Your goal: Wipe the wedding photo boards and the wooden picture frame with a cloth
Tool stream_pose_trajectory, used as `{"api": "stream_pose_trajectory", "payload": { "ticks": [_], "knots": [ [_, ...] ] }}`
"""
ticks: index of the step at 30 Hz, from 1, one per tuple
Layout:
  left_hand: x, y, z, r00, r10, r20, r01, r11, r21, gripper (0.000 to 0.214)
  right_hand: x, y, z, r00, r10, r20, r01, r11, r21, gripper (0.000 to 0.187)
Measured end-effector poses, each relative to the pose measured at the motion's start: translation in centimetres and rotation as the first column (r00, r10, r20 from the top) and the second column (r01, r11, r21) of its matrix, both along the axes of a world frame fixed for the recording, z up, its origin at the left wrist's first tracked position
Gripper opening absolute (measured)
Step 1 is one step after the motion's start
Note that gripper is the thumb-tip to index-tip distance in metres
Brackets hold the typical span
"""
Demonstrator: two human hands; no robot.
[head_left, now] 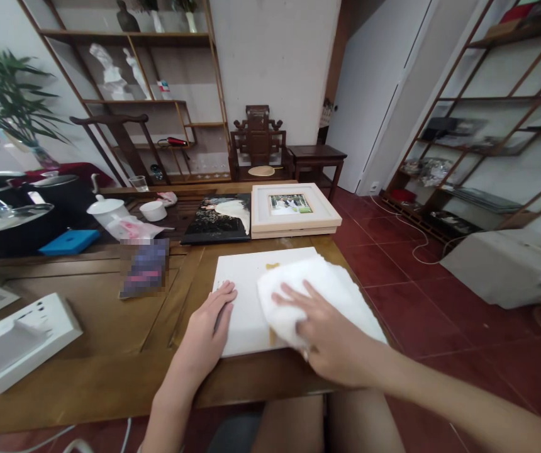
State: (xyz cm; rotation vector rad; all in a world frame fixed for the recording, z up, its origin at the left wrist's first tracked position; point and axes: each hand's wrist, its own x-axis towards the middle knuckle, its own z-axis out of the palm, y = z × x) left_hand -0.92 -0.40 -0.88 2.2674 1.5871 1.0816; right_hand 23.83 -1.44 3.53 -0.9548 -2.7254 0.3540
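A white flat panel [245, 308] with yellowish-brown patches lies on the wooden table in front of me. My left hand [211, 321] rests at its left edge, fingers stretched out and lying on the surface. A folded white cloth [331, 286] covers the panel's right part and hangs past its right side. Over the cloth, my right hand [317, 321] presses down with bent, partly spread fingers, gripping it. What lies beneath the cloth is hidden.
Behind the panel sit a pale wooden photo frame [261, 211] and a dark picture [199, 220]. A white box-like object [34, 343], blue box [70, 241], white cup [153, 210] and dark pot [11, 220] occupy the table's left side. The table's right edge [346, 264] is close.
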Motion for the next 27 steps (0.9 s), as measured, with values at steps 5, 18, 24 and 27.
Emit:
{"api": "stream_pose_trajectory", "payload": {
  "ticks": [5, 18, 24, 27],
  "knots": [
    [-0.1, 0.0, -0.1, 1.0, -0.008, 0.0, 0.008, 1.0, 0.006, 0.028, 0.7, -3.2, 2.2, 0.982, 0.189, 0.006, -0.187, 0.973, -0.139, 0.029],
    [0.1, -0.1, 0.0, 1.0, 0.0, -0.004, 0.0, 1.0, -0.004, 0.028, -3.2, 7.3, 0.3, 0.997, -0.075, -0.022, 0.076, 0.996, 0.056, 0.021],
    [0.1, -0.1, -0.1, 1.0, -0.007, 0.0, 0.007, 1.0, 0.002, 0.027, -1.6, 2.4, 2.0, 0.99, 0.135, 0.048, -0.134, 0.991, -0.015, 0.02],
    [0.0, -0.1, -0.2, 1.0, -0.006, -0.01, 0.006, 1.0, 0.011, 0.028, -1.2, -0.5, 3.4, 0.981, 0.184, 0.065, -0.181, 0.982, -0.045, 0.017]
  ]
}}
